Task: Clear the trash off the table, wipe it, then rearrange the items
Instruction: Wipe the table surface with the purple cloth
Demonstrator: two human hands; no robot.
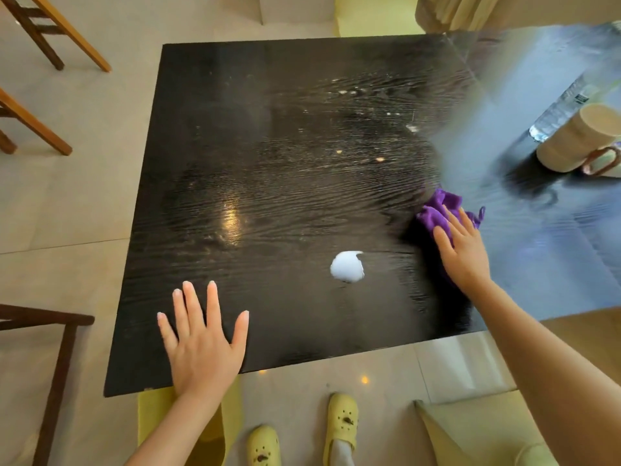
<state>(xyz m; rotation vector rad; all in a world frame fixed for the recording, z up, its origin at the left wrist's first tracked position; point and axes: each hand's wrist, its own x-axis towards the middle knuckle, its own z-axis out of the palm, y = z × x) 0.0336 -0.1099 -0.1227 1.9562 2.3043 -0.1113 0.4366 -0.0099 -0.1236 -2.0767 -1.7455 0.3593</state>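
Note:
A black wood-grain table (268, 136) fills the middle of the head view. My right hand (462, 250) presses flat on a crumpled purple cloth (437, 210) at the table's right side. A white blob of foam (347, 266) lies on the tabletop left of that hand, apart from the cloth. My left hand (201, 344) rests flat near the front edge, fingers spread and holding nothing. Small pale crumbs and specks (379, 159) dot the far half of the table.
At the far right stand a beige mug (578, 142) and a clear plastic bottle (557, 109), both blurred. Wooden chair legs (50, 35) are at the upper left, a dark chair frame (57, 364) at lower left. Yellow slippers (341, 422) are below the front edge.

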